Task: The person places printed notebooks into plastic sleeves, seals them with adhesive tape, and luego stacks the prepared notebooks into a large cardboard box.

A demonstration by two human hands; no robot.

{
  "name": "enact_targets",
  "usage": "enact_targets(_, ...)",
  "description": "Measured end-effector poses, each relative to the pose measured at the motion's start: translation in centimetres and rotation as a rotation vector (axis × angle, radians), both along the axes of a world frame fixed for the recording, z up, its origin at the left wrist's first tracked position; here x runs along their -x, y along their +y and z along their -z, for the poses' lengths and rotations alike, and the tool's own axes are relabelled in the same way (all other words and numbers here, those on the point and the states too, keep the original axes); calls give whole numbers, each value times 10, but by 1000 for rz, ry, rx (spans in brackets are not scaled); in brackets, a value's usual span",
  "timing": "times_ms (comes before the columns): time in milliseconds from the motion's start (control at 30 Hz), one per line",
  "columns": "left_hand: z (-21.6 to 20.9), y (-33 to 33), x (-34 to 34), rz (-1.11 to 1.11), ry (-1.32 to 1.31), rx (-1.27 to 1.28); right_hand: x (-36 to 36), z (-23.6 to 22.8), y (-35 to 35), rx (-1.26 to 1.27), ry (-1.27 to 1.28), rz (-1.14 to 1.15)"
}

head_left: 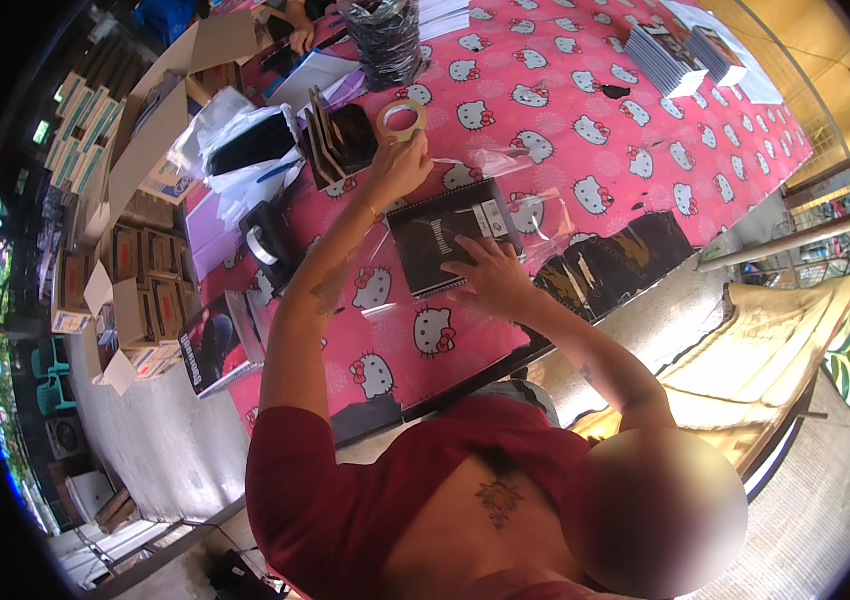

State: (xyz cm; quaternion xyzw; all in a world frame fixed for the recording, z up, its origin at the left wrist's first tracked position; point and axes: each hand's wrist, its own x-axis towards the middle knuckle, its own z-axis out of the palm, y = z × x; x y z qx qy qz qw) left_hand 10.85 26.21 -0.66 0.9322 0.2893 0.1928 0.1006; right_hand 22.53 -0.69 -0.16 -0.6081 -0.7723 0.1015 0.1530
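A black spiral-bound notebook (425, 240) with a pale label lies on a sheet of clear plastic (545, 215) in the middle of the table. My right hand (495, 280) rests on its lower right part, fingers spread. Beyond the notebook, my left hand (400, 175) is closed at the near rim of a roll of tan tape (401, 119); its fingertips are partly hidden. Left of the tape stands a black holder with upright dividers (340, 140). A black tape dispenser (270, 245) sits to the left of my left forearm.
A pink patterned cloth (585, 130) covers the table. Stacked booklets (665, 60) stand far right, a black plastic-wrapped bundle (382, 40) at the back. A magazine (220, 345) lies at the left edge, beside open cartons (145, 290). Another person's hand (301, 38) shows far left.
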Motion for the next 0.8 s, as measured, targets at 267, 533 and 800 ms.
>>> enact_targets(267,-25,-110,22,-43,-211,-23,1,16,4,-96,-27,-69)
enact_targets(533,25,-183,6,-320,-387,10,-3,28,13,-128,-135,-103)
enact_targets(800,38,-182,15,-290,-241,121,-126,41,35,-13,-265,-169)
